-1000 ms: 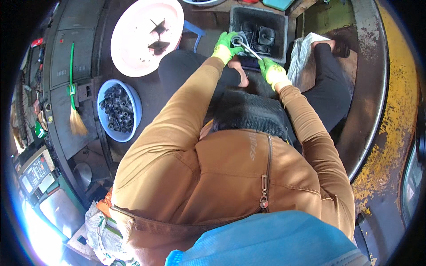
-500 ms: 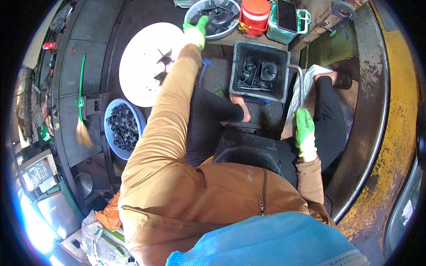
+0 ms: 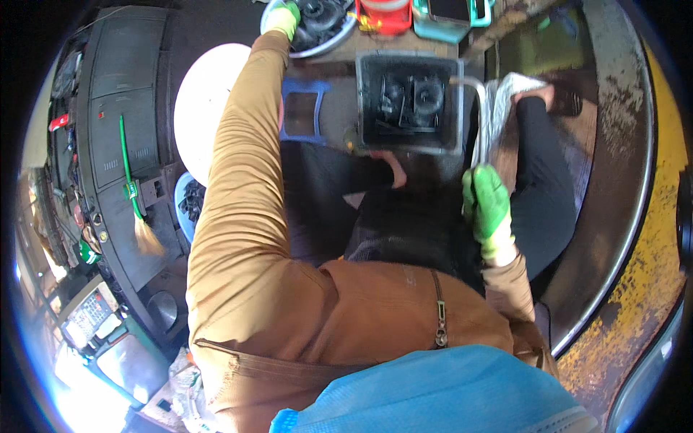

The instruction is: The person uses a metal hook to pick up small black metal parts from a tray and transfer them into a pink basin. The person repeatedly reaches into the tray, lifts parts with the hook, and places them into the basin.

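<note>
My left arm reaches far forward, and my left hand point(image 3: 283, 20), in a green and pale glove, is at the left side of a light-coloured basin point(image 3: 317, 52) of black moulded parts point(image 3: 321, 16). Its fingers are partly cut off by the picture's top edge, so I cannot tell whether it holds a part. My right hand point(image 3: 491, 206), gloved alike, is closed around the lower end of a bent metal rod point(image 3: 482, 123). The rod's upper end curves over the right rim of a dark grey crate point(image 3: 411, 148). Black square and round parts point(image 3: 426, 97) lie inside the crate.
Left of the crate are a bright white round surface point(image 3: 206, 101), a blue plastic frame point(image 3: 307, 137) and a blue basin point(image 3: 182, 209) of small black parts. A red bucket point(image 3: 386, 18) and a teal basket point(image 3: 440, 29) stand behind. A green-handled broom point(image 3: 128, 166) hangs on a grey cabinet.
My left hand has moved farther forward along the basin's left side. The whole view has shifted, uncovering more of the blue frame. My right hand stays on the rod.
</note>
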`<action>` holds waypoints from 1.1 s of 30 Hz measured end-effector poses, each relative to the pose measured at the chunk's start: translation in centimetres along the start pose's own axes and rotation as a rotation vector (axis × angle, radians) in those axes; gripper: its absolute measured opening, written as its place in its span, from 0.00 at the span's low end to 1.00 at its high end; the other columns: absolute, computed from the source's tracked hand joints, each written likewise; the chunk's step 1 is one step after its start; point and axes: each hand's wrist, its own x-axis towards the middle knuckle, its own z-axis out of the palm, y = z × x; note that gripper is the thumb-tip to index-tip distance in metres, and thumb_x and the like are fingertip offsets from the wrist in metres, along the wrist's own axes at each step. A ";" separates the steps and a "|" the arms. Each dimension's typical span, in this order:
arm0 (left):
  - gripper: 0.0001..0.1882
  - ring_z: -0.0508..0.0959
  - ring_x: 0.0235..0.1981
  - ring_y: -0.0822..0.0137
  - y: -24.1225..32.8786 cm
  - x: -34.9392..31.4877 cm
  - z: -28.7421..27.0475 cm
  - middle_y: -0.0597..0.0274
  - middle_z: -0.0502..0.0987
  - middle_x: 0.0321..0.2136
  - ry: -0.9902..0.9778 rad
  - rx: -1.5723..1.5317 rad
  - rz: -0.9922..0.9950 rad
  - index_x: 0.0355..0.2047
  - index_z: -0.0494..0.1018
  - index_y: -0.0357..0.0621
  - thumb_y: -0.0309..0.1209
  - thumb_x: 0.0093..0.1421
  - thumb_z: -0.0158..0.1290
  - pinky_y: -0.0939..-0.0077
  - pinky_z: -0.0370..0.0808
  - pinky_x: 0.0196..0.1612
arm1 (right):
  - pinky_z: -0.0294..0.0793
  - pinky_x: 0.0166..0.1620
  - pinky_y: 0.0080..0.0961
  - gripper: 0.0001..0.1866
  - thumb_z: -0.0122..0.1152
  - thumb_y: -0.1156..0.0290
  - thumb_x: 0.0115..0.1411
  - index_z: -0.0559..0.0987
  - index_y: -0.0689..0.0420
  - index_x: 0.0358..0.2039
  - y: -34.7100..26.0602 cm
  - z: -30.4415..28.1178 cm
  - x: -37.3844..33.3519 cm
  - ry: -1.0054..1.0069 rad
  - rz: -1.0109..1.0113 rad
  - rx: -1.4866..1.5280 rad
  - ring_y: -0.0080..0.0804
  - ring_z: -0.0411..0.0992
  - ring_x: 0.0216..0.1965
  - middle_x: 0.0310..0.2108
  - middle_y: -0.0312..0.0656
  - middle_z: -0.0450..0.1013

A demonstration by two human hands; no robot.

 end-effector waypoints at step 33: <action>0.12 0.79 0.26 0.65 1.9 -30.5 3.2 0.57 0.77 0.29 -0.760 -1.291 -0.398 0.39 0.74 0.36 0.32 0.58 0.55 0.73 0.78 0.30 | 0.70 0.33 0.25 0.19 0.48 0.54 0.63 0.76 0.58 0.40 5.2 4.7 3.3 -0.020 0.088 -0.070 0.31 0.70 0.26 0.26 0.40 0.73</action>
